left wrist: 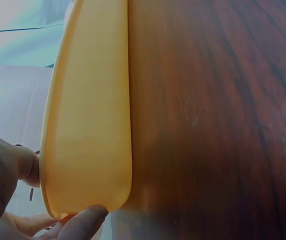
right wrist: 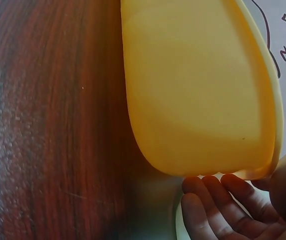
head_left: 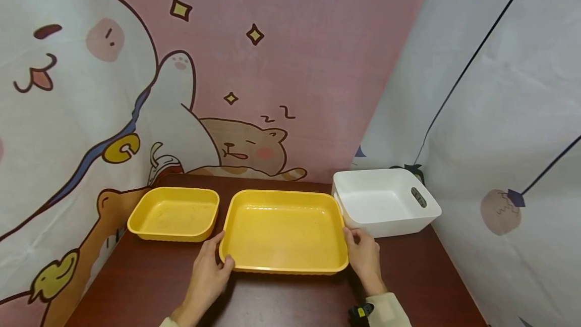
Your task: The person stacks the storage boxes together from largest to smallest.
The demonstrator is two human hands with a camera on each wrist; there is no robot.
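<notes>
A large shallow yellow plastic tray (head_left: 283,233) sits in the middle of the dark brown table. My left hand (head_left: 210,272) grips its left end near the front corner, thumb at the rim and fingers along the outer wall. At the opposite end my right hand (head_left: 365,257) holds the right side by the rim. The right wrist view shows the fingertips (right wrist: 193,185) of that hand against the end wall (right wrist: 198,125), with the thumb by the rim. Inside, the tray holds nothing.
To the left stands a smaller yellow tray (head_left: 174,213). At the back right is a white plastic bin (head_left: 386,223) with an oval handle slot, close beside the large tray and my right hand. A cartoon-printed cloth (head_left: 295,64) hangs behind the table (head_left: 281,299).
</notes>
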